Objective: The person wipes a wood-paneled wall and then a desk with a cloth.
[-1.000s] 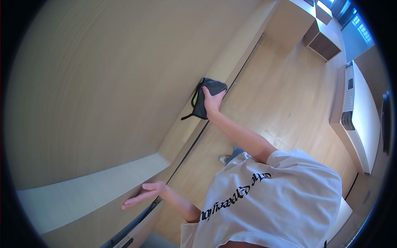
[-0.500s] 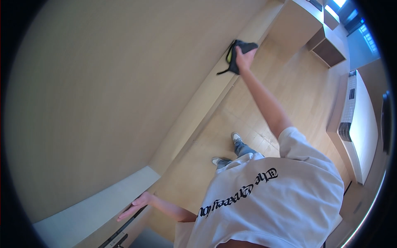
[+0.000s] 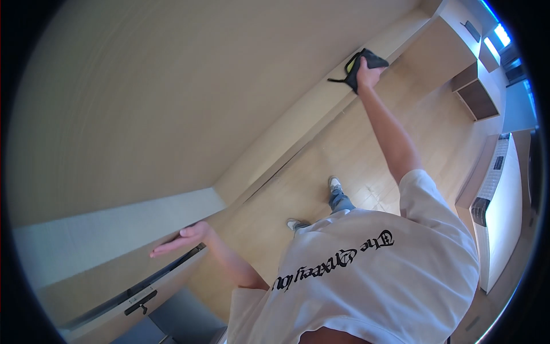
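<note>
My right hand (image 3: 369, 76), at the end of an outstretched arm, grips a soft black pouch-like thing (image 3: 372, 57) with a yellow-green patch and a loose dark strap. It is held at a long pale wooden ledge (image 3: 286, 133) along the foot of a tall wooden panel (image 3: 143, 109). Whether it touches the ledge, I cannot tell. My left hand (image 3: 182, 238) is stretched flat with nothing in it, fingers pointing left. It is nearest the edge of a pale board (image 3: 126, 221); contact with it is unclear.
A dark slot and a black latch-like fitting (image 3: 140, 303) lie below my left hand. Wooden cabinets (image 3: 478, 92) and a white mattress (image 3: 501, 218) stand on the right. My feet (image 3: 334, 183) are on the wood-toned floor (image 3: 275, 206).
The view has shifted, so the ledge and both hands appear higher. My right hand with the black pouch-like thing appears farther right; my left hand stays flat and appears slightly farther left.
</note>
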`<action>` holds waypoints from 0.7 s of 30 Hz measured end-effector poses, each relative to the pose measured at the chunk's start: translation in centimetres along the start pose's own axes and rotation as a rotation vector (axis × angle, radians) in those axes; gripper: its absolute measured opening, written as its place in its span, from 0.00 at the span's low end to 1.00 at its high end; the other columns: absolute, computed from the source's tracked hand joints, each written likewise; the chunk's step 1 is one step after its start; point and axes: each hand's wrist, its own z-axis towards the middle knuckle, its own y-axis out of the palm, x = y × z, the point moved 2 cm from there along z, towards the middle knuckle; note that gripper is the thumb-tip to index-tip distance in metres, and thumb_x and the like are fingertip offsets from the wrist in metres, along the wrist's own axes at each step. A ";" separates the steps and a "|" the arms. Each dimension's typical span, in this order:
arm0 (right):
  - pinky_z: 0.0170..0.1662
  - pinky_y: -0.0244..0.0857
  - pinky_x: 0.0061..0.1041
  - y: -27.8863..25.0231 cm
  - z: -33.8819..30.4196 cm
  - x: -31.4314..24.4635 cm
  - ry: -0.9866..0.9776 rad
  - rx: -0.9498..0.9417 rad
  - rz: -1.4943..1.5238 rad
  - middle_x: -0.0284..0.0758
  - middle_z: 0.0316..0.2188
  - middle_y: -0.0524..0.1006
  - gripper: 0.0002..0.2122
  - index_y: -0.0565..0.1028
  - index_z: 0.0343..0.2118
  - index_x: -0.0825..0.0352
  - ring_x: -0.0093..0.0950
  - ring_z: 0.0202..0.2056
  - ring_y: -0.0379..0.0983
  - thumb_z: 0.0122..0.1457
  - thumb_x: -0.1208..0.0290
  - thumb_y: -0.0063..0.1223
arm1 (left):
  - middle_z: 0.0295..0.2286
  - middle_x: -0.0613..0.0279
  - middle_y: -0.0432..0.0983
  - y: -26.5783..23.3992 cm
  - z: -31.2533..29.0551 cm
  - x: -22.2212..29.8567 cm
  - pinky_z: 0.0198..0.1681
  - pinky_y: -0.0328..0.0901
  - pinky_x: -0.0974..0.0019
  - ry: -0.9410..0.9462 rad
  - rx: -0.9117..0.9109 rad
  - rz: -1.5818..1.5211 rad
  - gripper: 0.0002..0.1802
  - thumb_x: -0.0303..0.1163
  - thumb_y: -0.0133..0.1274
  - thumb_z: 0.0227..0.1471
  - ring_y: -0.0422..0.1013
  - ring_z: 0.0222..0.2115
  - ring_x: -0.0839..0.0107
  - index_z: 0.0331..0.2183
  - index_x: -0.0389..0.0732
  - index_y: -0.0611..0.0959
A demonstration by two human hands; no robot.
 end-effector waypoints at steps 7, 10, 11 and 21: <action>0.66 0.43 0.34 -2.7 -26.3 -2.1 0.090 -0.206 0.265 0.55 0.62 0.54 0.40 0.50 0.60 0.81 0.45 0.64 0.50 0.54 0.61 0.60 | 0.64 0.37 0.36 -0.7 -1.6 -0.3 0.65 0.31 0.41 -0.038 -0.082 -0.036 0.38 0.44 0.38 0.61 0.33 0.66 0.44 0.63 0.28 0.50; 0.67 0.36 0.35 -4.8 -38.5 -3.3 0.103 -0.294 0.309 0.56 0.62 0.53 0.31 0.55 0.59 0.80 0.46 0.65 0.45 0.60 0.64 0.52 | 0.65 0.38 0.31 -0.6 -2.3 -1.0 0.63 0.23 0.39 -0.037 -0.162 -0.109 0.42 0.44 0.42 0.58 0.27 0.66 0.44 0.63 0.29 0.47; 0.68 0.34 0.36 -5.5 -42.2 -3.9 0.094 -0.349 0.261 0.56 0.62 0.52 0.29 0.56 0.59 0.79 0.47 0.65 0.43 0.61 0.65 0.50 | 0.65 0.38 0.31 -0.4 -2.3 -1.1 0.63 0.23 0.39 -0.044 -0.155 -0.109 0.42 0.44 0.42 0.58 0.27 0.66 0.44 0.63 0.29 0.47; 0.68 0.39 0.34 -4.8 -50.6 -3.7 0.700 -0.538 0.124 0.51 0.65 0.48 0.51 0.39 0.64 0.76 0.40 0.66 0.44 0.50 0.54 0.64 | 0.64 0.37 0.33 -1.2 -4.1 -4.5 0.64 0.22 0.40 0.209 -0.339 -0.101 0.39 0.40 0.46 0.55 0.28 0.65 0.40 0.63 0.35 0.54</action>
